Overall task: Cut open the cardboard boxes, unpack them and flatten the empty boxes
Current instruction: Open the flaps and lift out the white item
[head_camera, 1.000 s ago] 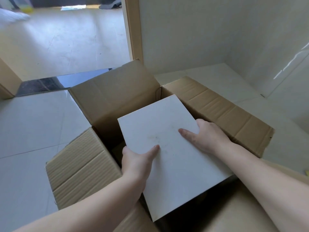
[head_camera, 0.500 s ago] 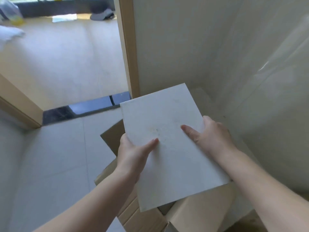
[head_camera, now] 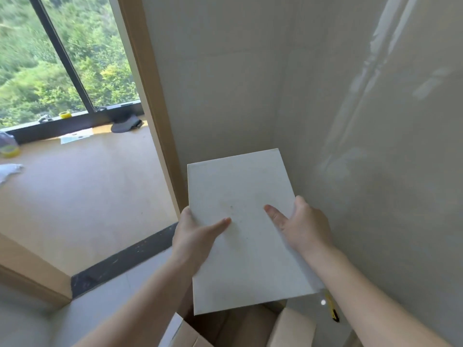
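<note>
A flat white rectangular tile (head_camera: 240, 221) is held up in front of me, well above the open cardboard box (head_camera: 240, 326), whose flaps show at the bottom of the view. My left hand (head_camera: 195, 239) grips the tile's left edge, thumb on top and fingers underneath. My right hand (head_camera: 303, 226) grips the right edge the same way. A yellow utility knife (head_camera: 332, 309) lies on the floor just right of the box, partly hidden by my right forearm.
Glossy tiled walls (head_camera: 350, 121) form a corner straight ahead and to the right. A wooden door frame (head_camera: 147, 96) stands to the left, with a dark threshold strip (head_camera: 120, 261) below it. Beyond lies a beige floor (head_camera: 82, 186) with tape rolls and scraps by a window.
Both hands have lifted the white tile up out of the box and away from me. My view has swung upward, so the box has dropped to the bottom edge and the window has come into sight.
</note>
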Tool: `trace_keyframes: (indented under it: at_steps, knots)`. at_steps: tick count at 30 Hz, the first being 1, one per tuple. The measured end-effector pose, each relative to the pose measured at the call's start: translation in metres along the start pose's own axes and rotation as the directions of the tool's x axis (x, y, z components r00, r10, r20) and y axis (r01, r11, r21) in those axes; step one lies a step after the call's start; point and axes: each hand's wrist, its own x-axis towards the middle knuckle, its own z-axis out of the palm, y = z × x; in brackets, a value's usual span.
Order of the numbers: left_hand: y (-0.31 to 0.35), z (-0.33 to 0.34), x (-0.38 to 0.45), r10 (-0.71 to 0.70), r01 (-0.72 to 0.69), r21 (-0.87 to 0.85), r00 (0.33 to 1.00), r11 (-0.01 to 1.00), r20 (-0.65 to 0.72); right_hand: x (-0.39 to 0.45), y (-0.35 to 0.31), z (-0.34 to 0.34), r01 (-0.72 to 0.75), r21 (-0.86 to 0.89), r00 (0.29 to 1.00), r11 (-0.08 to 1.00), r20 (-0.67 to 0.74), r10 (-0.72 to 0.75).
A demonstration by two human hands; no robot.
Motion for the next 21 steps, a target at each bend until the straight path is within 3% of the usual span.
trace_keyframes:
  at_steps: [9, 21]
  knots:
    - [0.059, 0.007, 0.040, 0.043, -0.048, 0.039, 0.992, 0.998, 0.120, 0.032, -0.027, -0.037, -0.061, 0.007, 0.993, 0.998, -0.105, 0.061]
    - [0.115, -0.049, 0.196, 0.037, -0.121, 0.213, 0.932, 0.970, 0.361, 0.099, -0.122, 0.037, -0.312, 0.003, 0.919, 0.950, -0.253, 0.302]
